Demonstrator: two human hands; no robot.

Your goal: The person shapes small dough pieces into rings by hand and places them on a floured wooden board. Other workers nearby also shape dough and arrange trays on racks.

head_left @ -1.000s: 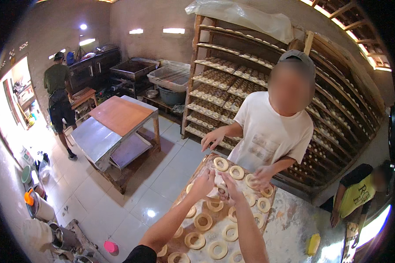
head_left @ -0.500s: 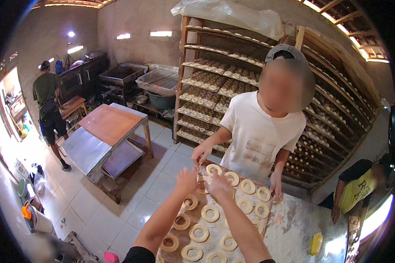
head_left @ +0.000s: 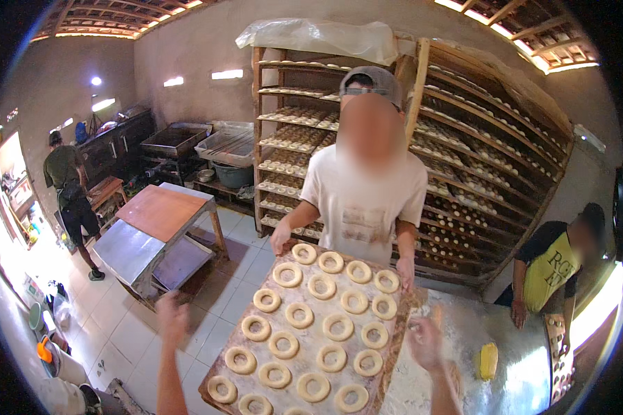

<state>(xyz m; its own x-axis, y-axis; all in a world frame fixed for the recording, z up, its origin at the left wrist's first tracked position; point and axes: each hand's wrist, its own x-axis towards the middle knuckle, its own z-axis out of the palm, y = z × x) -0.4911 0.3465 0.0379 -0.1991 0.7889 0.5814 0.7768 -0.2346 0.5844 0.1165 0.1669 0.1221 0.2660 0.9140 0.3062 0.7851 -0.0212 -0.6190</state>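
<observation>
The left hand [head_left: 173, 318], too blurred to tell its openness or hold, and the loosely open, empty right hand [head_left: 426, 342] had parted either side of the board [head_left: 307, 353] bearing dough rings [head_left: 299, 326], apparently leaving it to the far co-worker [head_left: 363, 200]

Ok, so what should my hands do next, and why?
Probably ease your right hand outward a little: it's close to the right edge of the board of dough rings, while a co-worker's hands are at its far corners. Your left hand is clear of it.
</observation>
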